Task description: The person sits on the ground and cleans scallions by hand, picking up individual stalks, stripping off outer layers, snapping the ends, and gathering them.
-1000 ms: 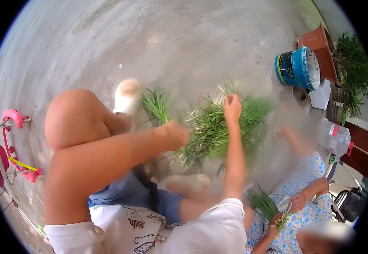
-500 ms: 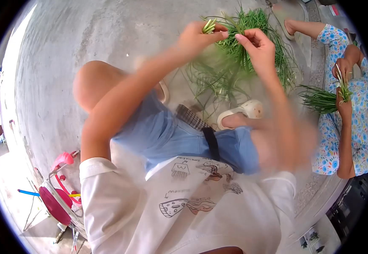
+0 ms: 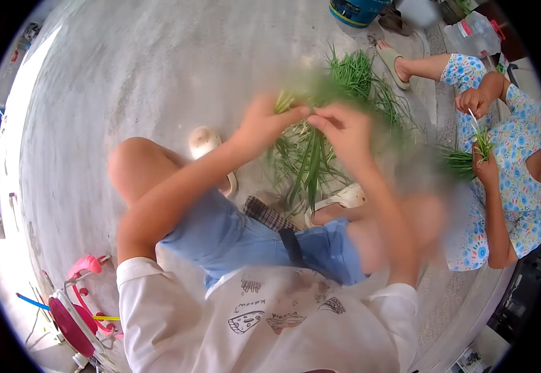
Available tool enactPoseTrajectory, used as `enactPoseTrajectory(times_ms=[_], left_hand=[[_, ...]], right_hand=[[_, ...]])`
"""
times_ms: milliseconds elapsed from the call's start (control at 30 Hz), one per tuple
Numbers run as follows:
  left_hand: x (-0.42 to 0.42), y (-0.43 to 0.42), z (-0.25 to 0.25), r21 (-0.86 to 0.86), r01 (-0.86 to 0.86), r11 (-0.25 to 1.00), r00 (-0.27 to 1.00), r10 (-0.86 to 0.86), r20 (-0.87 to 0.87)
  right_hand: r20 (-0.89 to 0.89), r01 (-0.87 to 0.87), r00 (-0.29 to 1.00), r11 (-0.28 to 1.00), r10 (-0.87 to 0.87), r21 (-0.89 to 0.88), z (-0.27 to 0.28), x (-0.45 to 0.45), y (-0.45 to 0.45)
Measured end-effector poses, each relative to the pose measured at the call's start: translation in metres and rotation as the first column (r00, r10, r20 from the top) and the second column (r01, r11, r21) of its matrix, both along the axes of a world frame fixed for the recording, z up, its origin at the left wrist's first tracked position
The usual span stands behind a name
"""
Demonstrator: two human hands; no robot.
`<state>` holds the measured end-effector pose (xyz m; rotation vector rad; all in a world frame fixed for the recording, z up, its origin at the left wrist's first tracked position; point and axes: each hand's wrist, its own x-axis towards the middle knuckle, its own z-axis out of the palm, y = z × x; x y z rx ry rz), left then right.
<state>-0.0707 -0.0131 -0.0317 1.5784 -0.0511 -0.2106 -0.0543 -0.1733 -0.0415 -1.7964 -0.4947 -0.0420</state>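
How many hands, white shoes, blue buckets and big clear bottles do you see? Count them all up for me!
Hands: 4 (left hand, right hand, other person's hands)
White shoes: 2
Blue bucket: 1
Big clear bottle: 1
Total: 8

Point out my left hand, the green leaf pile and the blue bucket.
Left hand (image 3: 261,120): head view, back of the hand.
Green leaf pile (image 3: 352,71): head view, its far part.
Blue bucket (image 3: 356,11): head view, outer wall.
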Motion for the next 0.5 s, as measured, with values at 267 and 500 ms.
enactPoseTrajectory(times_ms=[267, 500], left_hand=[[0.012, 0.007, -0.01, -0.046, -0.085, 0.995, 0.996, 0.086, 0.012], [0.016, 0.013, -0.004, -0.079, -0.143, 0.987, 0.988, 0.138, -0.061]], right_hand=[[-0.158, -0.032, 0.986, 0.987, 0.057, 0.156, -0.007, 0.018, 0.012], [-0.07, 0.001, 0.998, 0.999, 0.002, 0.05, -0.007, 0.036, 0.011]])
